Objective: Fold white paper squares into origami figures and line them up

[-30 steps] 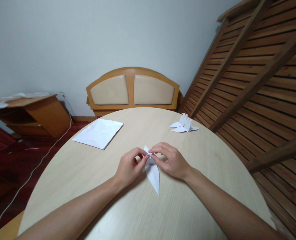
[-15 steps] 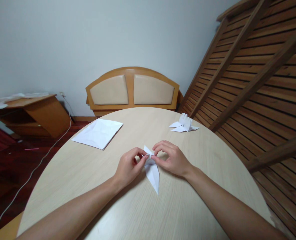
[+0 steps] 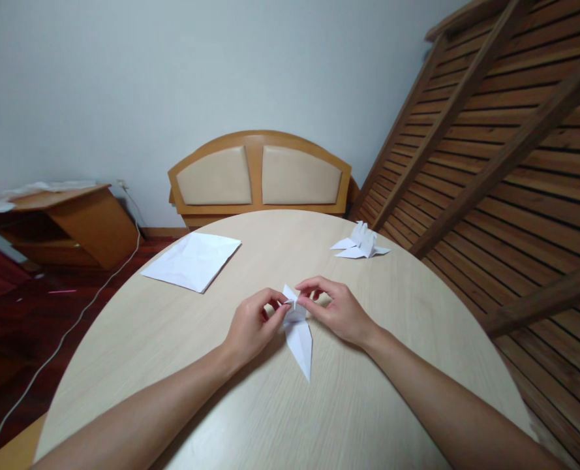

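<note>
A narrow folded white paper piece [image 3: 299, 336] lies on the round pale wooden table [image 3: 280, 405], its long point aimed toward me. My left hand [image 3: 253, 326] pinches its upper part from the left with thumb and forefinger. My right hand [image 3: 336, 312] pinches the same upper part from the right, fingers curled. Both hands rest on the table.
A creased flat white sheet [image 3: 192, 260] lies at the table's far left. A finished folded paper figure [image 3: 361, 242] sits at the far right. Behind the table stands a padded wooden chair back [image 3: 260, 175]. A slatted wooden frame [image 3: 505, 150] leans on the right; a cable [image 3: 69, 329] runs across the floor.
My right hand's fingers have drawn in slightly and lifted toward the top of the paper piece. The left hand and the paper have barely moved.
</note>
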Tool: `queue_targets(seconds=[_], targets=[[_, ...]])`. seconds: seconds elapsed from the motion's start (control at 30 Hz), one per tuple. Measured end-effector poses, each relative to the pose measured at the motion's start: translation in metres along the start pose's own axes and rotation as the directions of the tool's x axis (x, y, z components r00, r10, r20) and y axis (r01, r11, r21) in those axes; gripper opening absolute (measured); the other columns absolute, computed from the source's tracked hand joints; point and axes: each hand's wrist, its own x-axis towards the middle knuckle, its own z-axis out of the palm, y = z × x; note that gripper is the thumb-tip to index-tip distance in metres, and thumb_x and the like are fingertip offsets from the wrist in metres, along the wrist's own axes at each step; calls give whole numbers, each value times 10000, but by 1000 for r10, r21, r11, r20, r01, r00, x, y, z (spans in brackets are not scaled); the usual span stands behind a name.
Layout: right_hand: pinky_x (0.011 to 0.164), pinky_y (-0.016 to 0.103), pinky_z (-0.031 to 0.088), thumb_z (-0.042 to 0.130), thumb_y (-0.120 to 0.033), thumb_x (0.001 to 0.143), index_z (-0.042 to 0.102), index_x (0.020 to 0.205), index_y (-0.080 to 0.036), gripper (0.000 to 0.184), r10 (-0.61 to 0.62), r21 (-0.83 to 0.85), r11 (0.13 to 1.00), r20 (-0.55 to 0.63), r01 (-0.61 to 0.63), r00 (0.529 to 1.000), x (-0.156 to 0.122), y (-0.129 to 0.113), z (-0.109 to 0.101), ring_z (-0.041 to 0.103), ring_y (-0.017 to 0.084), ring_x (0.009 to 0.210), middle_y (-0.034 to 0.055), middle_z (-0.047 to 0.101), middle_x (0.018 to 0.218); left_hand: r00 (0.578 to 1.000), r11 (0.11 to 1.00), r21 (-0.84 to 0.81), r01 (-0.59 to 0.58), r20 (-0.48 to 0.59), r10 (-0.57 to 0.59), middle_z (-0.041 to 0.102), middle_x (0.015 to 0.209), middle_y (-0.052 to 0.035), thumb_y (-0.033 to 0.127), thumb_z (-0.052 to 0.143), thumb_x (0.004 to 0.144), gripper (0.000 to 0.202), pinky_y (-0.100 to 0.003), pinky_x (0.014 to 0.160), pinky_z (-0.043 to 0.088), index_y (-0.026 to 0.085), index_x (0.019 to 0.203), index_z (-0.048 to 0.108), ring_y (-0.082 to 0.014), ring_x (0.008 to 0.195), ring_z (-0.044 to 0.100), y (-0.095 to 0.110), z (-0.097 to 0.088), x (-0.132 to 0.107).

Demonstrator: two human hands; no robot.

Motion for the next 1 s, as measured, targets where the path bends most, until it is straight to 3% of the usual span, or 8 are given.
queue_targets(seconds=[0.23, 0.37, 0.5, 0.63, 0.77, 0.93, 1.0], targets=[[721, 289, 533, 685, -236, 887, 709, 1042, -220, 158, -9, -7, 1000, 40, 10, 999, -1, 0, -3, 653, 155, 799, 26, 737, 947, 1000, 1000, -17, 7, 7, -7, 719, 876, -41, 307, 581, 940, 142, -265, 611, 488, 191, 920, 661, -163, 742, 653, -2, 0, 1], [733, 292, 538, 662, -233, 899, 703, 1023, -220, 131, -25, -47, 999, -28, 24, 999, 0, 3, -7, 653, 157, 798, 27, 729, 928, 1000, 995, 102, -12, 13, 11, 707, 1041, -75, 306, 583, 937, 163, -372, 831, 536, 200, 1053, 628, -208, 929, 660, -9, -2, 2], [723, 317, 545, 654, -256, 893, 691, 1003, -200, 129, -15, -104, 995, -188, -5, 982, 3, 11, -15, 656, 173, 768, 46, 725, 903, 997, 947, 314, -74, 38, 65, 620, 1272, -140, 269, 581, 926, 274, -490, 1015, 467, 176, 1183, 562, -277, 1184, 577, -25, -5, 5], [712, 337, 552, 659, -289, 875, 669, 1021, -184, 180, -5, -163, 985, -333, -52, 943, 6, 24, -30, 656, 189, 742, 60, 713, 878, 994, 893, 439, -97, 84, 66, 583, 1321, -169, 294, 592, 923, 294, -532, 1069, 431, 160, 1182, 553, -314, 1255, 533, -39, -4, 5], [680, 344, 543, 640, -303, 856, 658, 1035, -185, 214, -3, -304, 942, -426, -140, 905, 7, 39, -51, 652, 202, 721, 60, 700, 850, 992, 871, 480, -99, 118, 48, 587, 1308, -167, 300, 578, 925, 275, -526, 1072, 435, 158, 1161, 566, -321, 1259, 534, -40, -3, 3], [645, 332, 522, 638, -287, 801, 627, 1061, -191, 277, 47, -400, 857, -566, -324, 823, 7, 57, -82, 641, 195, 653, 46, 692, 827, 992, 865, 494, -88, 125, 30, 586, 1320, -175, 297, 566, 929, 271, -524, 1079, 431, 149, 1156, 579, -325, 1265, 532, -36, -3, 3], [640, 331, 523, 649, -283, 781, 617, 1068, -195, 302, 64, -392, 833, -634, -392, 771, 6, 65, -94, 631, 187, 614, 41, 696, 825, 992, 864, 497, -87, 127, 27, 585, 1323, -179, 296, 566, 928, 276, -526, 1082, 429, 145, 1158, 583, -327, 1269, 530, -35, -3, 4]])
